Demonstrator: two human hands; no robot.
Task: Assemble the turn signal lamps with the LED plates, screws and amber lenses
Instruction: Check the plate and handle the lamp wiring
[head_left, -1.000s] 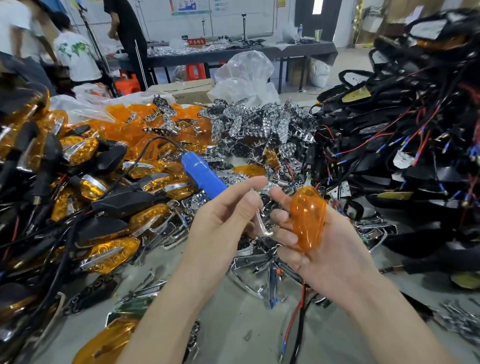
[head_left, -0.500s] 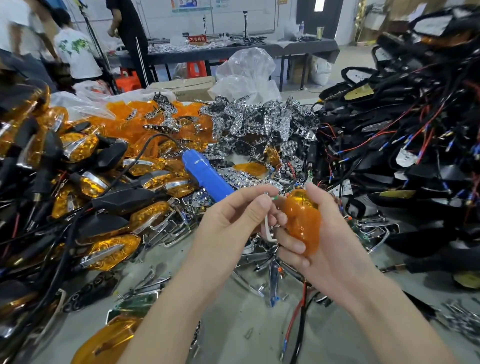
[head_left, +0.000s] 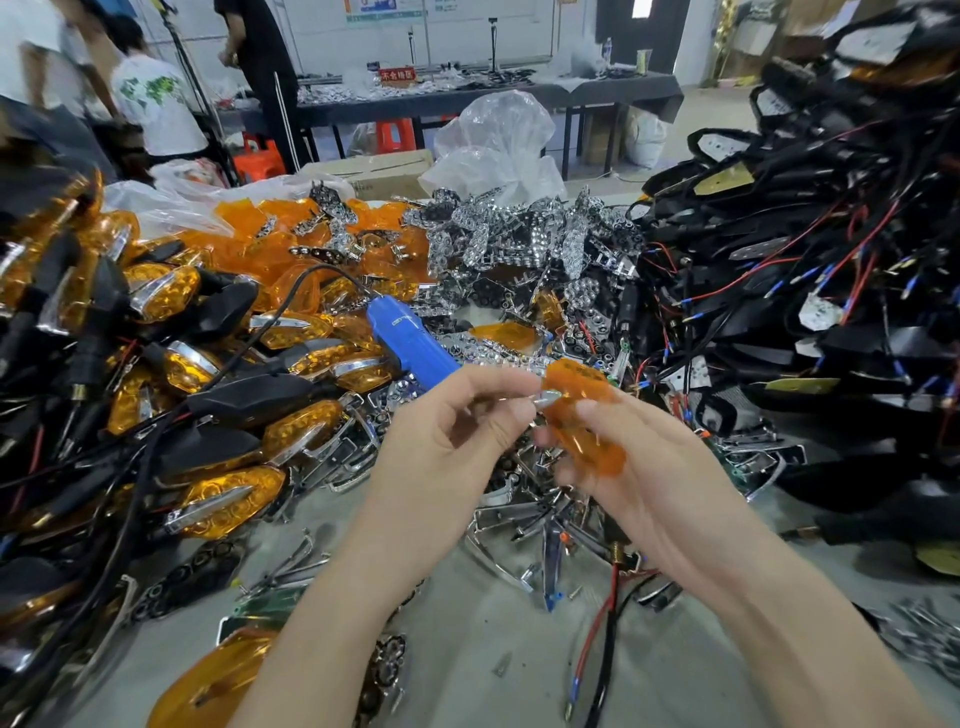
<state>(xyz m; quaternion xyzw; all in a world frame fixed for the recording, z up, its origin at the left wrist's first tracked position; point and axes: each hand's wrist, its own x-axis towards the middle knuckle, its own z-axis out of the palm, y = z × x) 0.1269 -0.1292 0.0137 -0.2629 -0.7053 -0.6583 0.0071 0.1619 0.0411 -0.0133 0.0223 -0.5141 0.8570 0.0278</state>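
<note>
My right hand (head_left: 644, 467) grips an amber lens (head_left: 584, 415) above the middle of the table, with fingers curled round its lower side. My left hand (head_left: 457, 421) pinches a small chrome trim piece (head_left: 545, 399) between thumb and forefinger, right against the lens's left edge. A heap of loose amber lenses (head_left: 291, 244) lies at the back left. Chrome LED plates (head_left: 524, 244) are piled behind the hands. Black lamp housings with red and black wires (head_left: 810, 291) are stacked high on the right.
A blue electric screwdriver (head_left: 410, 338) with a black cord lies just behind my left hand. Finished lamps (head_left: 218, 499) crowd the left side. Chrome trims (head_left: 524, 519) and loose screws litter the grey tabletop (head_left: 467, 639). People stand by a far table (head_left: 467, 98).
The lens has turned in my right hand, from upright with its domed face showing to tilted sideways. My left hand has closed in and now holds the chrome piece against the lens.
</note>
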